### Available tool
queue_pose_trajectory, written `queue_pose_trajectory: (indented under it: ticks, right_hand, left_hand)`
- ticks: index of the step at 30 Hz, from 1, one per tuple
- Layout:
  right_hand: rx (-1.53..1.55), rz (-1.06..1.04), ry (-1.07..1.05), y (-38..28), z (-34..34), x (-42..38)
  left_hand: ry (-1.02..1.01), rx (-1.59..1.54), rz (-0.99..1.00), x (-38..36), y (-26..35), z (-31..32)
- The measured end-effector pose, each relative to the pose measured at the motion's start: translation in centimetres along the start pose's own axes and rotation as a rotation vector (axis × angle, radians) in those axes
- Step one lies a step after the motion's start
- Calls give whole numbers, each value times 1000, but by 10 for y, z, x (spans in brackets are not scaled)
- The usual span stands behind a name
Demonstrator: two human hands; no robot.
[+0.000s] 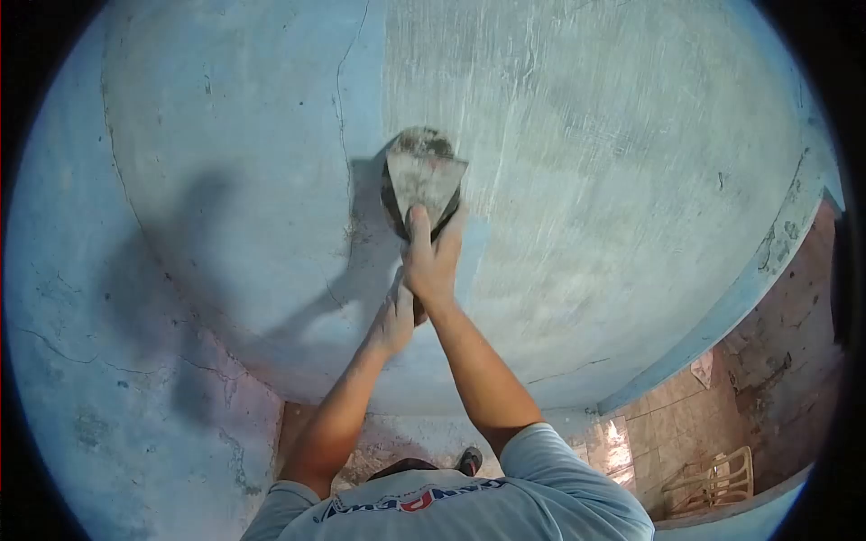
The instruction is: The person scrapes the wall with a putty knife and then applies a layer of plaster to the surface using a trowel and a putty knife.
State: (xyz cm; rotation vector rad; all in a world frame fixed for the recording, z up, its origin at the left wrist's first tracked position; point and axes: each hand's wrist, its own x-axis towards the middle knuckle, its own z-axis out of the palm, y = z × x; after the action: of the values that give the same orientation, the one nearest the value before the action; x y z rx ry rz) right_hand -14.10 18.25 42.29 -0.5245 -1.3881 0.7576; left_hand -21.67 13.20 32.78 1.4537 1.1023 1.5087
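Against the wall [298, 99], a putty knife [424, 180] with a pale, smeared triangular blade points upward, its broad edge at the top. My right hand [435, 261] is closed on it, thumb laid along the blade. Directly behind that blade shows the dark, crusted, rounded blade of a trowel [419, 140]. Just below, my left hand [394, 317] is wrapped round a brown handle, which appears to belong to the trowel. My hands overlap, so the join between handles and blades is hidden.
Whitish streaked coating [595, 117] covers the wall's right part; blue paint with long cracks lies left. A wall edge [722, 334] runs down the right. Beyond it are a tiled floor [667, 424] and a plastic chair [717, 482]. My shoe [469, 461] shows below.
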Motion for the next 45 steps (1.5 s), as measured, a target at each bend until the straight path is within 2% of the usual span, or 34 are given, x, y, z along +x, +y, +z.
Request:
queue_pose_trajectory:
  ticks: [1, 3, 5, 7, 10, 13, 15, 16, 19, 20, 21, 23, 26, 29, 30, 32, 35, 36, 37, 39, 43, 45]
  right_hand:
    - [11, 22, -7, -6, 2, 6]
    - [1, 48, -2, -2, 3, 1]
    - [-41, 58, 24, 28, -3, -42]
    - [-43, 27, 69, 65, -10, -80]
    - [-41, 42, 17, 49, -15, -64]
    - [9, 24, 0, -2, -7, -3]
    - [8, 12, 16, -11, -1, 21]
    - [3, -10, 18, -6, -1, 18]
    - [-71, -38, -2, 30, -11, -27]
    - [-23, 42, -9, 51, -16, -52]
    - [-25, 33, -5, 69, -21, -73]
    - [64, 158, 4, 57, -21, -85]
    - [-5, 10, -31, 35, -16, -37]
    - [25, 38, -71, -9, -7, 15]
    - [26, 34, -75, -7, -7, 13]
    - [24, 32, -86, 4, -8, 3]
    - [-41, 8, -51, 56, -17, -59]
    - [28, 53, -44, 59, -17, -70]
    - [95, 103, -35, 60, -17, -75]
    - [26, 27, -43, 33, -15, -52]
    - [23, -7, -49, -15, 0, 23]
    - [6, -20, -41, -15, 4, 28]
  left_hand:
    - [8, 4, -7, 6, 8, -2]
    - [8, -38, 31, 0, -22, -4]
    - [52, -34, 51, -35, -57, 3]
    - [77, 29, 80, -65, -56, 16]
    - [82, -76, 54, -57, -30, 26]
    - [43, -10, 57, -11, 0, 13]
    - [10, -174, -79, 12, 17, 10]
    - [18, -117, -26, 11, 7, 10]
    - [46, 1, 89, -16, -30, 13]
    - [61, 8, 109, -27, -33, 17]
    - [76, 16, 133, -38, -35, 21]
    - [104, 29, 169, -56, -40, 30]
    - [62, 66, 219, -31, -47, 19]
    - [24, -78, -1, 8, 3, 13]
    - [19, -82, 0, 7, 1, 13]
    - [14, -95, -3, -3, -6, 12]
    - [167, -41, 88, -49, -72, 30]
    - [106, -63, 93, -51, -72, 27]
    - [43, -85, 93, -55, -70, 21]
    - [-22, -99, 66, -53, -53, 20]
    - [2, -79, -13, 10, 22, 7]
    - [35, -51, 9, 15, 25, 5]
